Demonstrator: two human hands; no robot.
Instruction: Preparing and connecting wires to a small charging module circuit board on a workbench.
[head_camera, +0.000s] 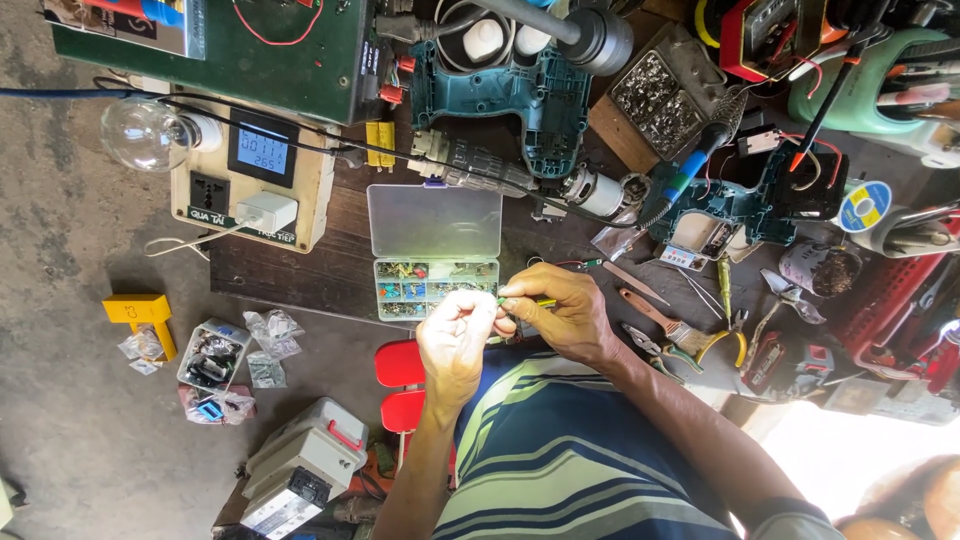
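Observation:
My left hand (455, 340) and my right hand (560, 312) meet close above the near edge of the dark wooden workbench (290, 270). Both pinch a small green part (502, 298) between their fingertips, and a yellow-green bit (545, 303) shows under my right fingers. What the part is cannot be told at this size. Just beyond my hands lies a small compartment box (435, 288) of tiny parts, its clear lid (435, 220) folded back. A striped shirt fills the bottom middle.
On the bench lie teal drill housing halves (520, 95) (740, 215), a small motor (595, 190), a cream meter box with a blue display (255, 175), a light bulb (140, 130), yellow-handled pliers (715, 345), a brush (655, 315) and a screw tray (665, 90). On the floor: a red stool (400, 365) and a grey case (305, 465).

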